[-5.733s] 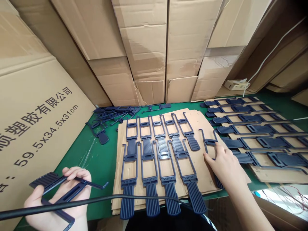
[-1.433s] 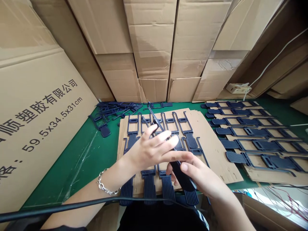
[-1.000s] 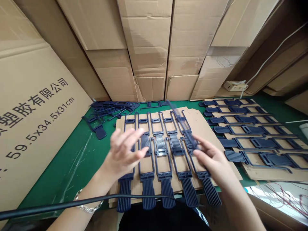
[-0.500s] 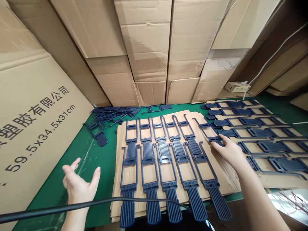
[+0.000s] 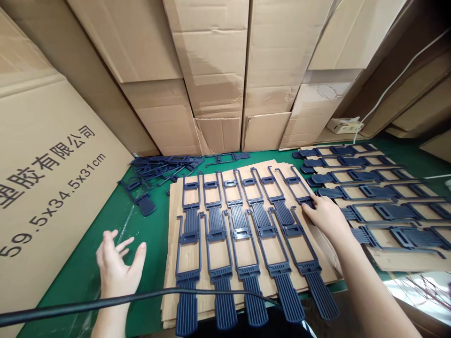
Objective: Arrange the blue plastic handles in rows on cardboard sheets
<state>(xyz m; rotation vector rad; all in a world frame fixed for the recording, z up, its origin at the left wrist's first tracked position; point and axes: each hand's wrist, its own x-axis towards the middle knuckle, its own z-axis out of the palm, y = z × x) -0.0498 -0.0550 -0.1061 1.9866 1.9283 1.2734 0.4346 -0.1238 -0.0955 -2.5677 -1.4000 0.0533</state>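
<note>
My right hand [image 5: 326,213] grips the ribbed end of a dark blue plastic frame part [image 5: 293,180], its fingers covering most of that end. That part lies at the right end of the upper row on the cardboard sheets [image 5: 169,263]. Alike frame parts [image 5: 241,239] lie side by side on the cardboard in two rows, ribbed tabs toward me. My left hand [image 5: 120,265] holds nothing; its fingers are spread above the green tabletop [image 5: 151,244], left of the cardboard.
A loose pile of the same parts [image 5: 165,166] lies at the back left. More parts [image 5: 384,211] lie in rows on cardboard at right. Cartons [image 5: 211,94] wall the back, and a printed carton [image 5: 52,164] stands left. A black cable [image 5: 141,296] crosses the front.
My right hand has moved left with the frame part, bringing it closer to the upper row and straighter. The left hand stays open, its fingers slightly shifted.
</note>
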